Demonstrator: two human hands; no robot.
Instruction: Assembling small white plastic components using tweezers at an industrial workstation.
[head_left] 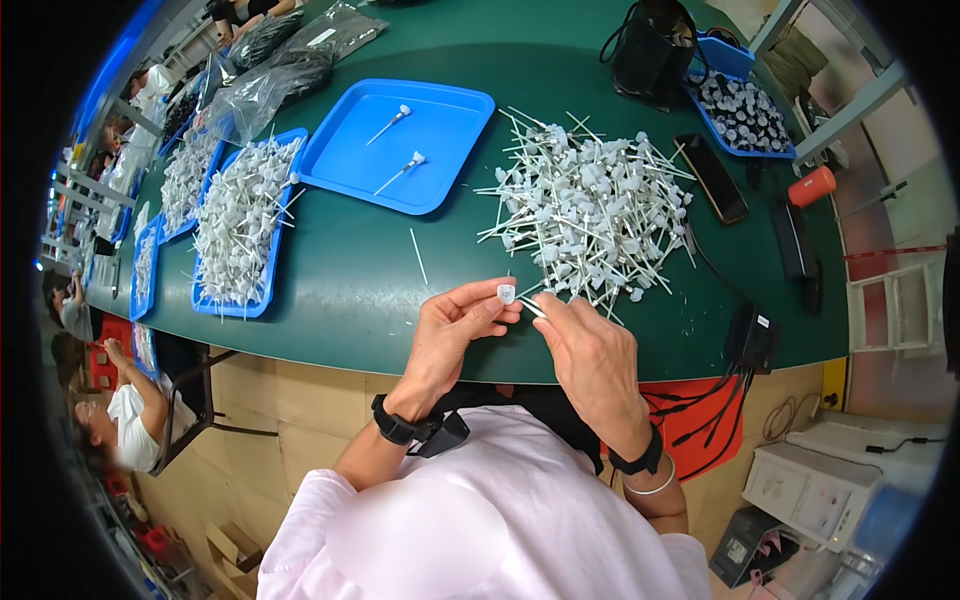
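Note:
Between the thumb and forefinger of my left hand (447,338) is a small white plastic piece (506,294), pinched near the table's front edge. Close beside it, my right hand (592,355) is closed on a thin white stick (532,307), its end pointing toward the piece. Whether stick and piece touch, I cannot tell. Just beyond my hands lies a large heap of white-headed sticks (595,200). To the left, a loose white stick (418,256) rests on the green table (350,280). A blue tray (445,125) farther off holds two white-headed sticks.
Left stands a blue tray (267,290) full of white-headed sticks, with more trays beyond. Plastic bags (265,95) lie at the far left. A phone (712,178), a black bag (653,55), a tray of black-and-white parts (742,112) and a cable box (750,338) are right. Other people sit left.

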